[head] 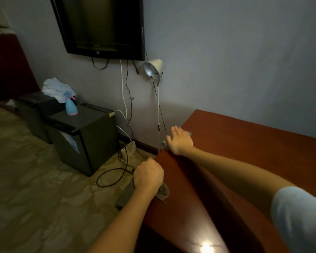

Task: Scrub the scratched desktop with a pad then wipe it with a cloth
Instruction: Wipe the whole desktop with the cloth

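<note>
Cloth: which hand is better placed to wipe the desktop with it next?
Probably the left hand: it grips the grey cloth at the desktop's near edge. The right hand lies flat on the pad at the far corner.

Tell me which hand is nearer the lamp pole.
Right. The right hand lies flat on the grey pad at the far corner of the desk, just beside the lamp pole. The left hand grips the cloth farther along the desk edge, nearer the camera.
</note>
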`<state>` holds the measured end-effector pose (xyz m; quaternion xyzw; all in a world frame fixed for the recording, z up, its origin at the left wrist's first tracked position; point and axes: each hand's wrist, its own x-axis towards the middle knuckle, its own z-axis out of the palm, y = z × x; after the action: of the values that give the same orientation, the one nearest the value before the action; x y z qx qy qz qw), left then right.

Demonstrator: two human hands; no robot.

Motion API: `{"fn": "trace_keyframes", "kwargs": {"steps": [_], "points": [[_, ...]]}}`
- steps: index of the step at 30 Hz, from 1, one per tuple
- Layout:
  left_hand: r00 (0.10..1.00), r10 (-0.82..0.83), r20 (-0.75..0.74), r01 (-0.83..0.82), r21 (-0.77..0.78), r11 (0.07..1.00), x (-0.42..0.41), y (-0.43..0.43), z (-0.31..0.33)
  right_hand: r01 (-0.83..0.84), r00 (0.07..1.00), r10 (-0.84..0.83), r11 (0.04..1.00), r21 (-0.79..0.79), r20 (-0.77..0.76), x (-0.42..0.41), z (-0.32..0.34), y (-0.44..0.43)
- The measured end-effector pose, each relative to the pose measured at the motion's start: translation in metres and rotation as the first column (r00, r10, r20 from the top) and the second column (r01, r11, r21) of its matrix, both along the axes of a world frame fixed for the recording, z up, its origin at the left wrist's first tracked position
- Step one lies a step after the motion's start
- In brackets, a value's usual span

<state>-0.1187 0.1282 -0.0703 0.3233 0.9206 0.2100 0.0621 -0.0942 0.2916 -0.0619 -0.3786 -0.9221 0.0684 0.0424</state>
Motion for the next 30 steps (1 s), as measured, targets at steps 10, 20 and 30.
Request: {"fn": "trace_keyframes", "kwargs": {"steps": [10, 20, 30], "points": [[0.990, -0.067, -0.126, 0.079, 0.091, 0.993, 0.003, -0.001, 0.001, -0.196, 0.977, 0.199, 0.979, 0.053, -0.078, 0.013, -0.011, -0.046], [0.988, -0.149, -0.034, 0.140, -0.188, 0.972, -0.024, 0.054, 0.013, 0.007, 1.000, -0.006, 1.000, 0.027, -0.024, -0.016, -0.010, 0.064], [0.999, -0.040, -0.023, 0.040, 0.016, 0.999, -0.028, 0.127, -0.017, 0.089, 0.995, -0.087, 0.996, 0.032, -0.040, -0.023, -0.007, 0.193]]}}
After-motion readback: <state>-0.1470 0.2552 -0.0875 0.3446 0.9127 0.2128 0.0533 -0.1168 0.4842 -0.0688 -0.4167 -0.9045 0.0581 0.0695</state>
